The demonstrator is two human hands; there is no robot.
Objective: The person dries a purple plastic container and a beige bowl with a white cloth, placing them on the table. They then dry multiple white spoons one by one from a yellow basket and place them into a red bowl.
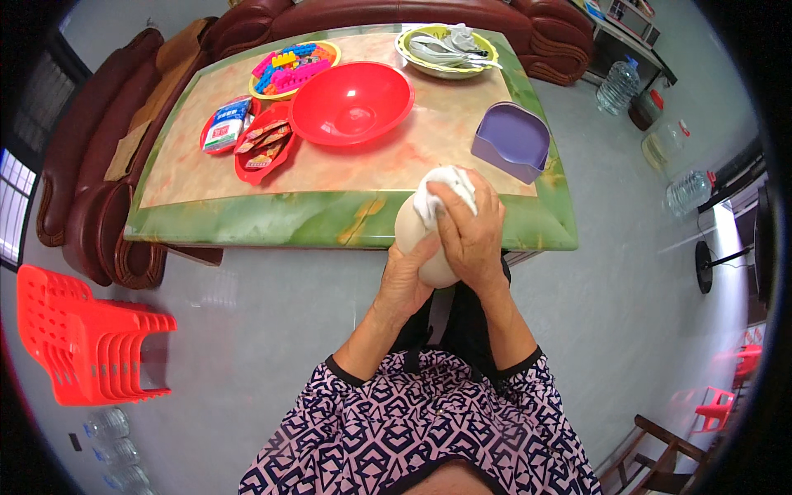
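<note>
At the table's near edge I hold a smooth, cream-coloured rounded object (407,224); its kind is hard to tell with both hands over it. My left hand (406,271) grips its lower left side, thumb pointing up across it. A bunched white cloth (441,188) covers the upper part. The fingers of my right hand (474,227) are closed over this cloth, pressing it against the object. Just beyond them, to the right, a purple scoop-shaped container (513,139) stands on the table.
The green-bordered table (289,221) carries a large red bowl (353,103), a basket of toy bricks (293,68), red dishes with packets (264,148) and a yellow-rimmed bowl of utensils (445,51). Red stacked chairs (91,338) stand left, water bottles (617,87) right.
</note>
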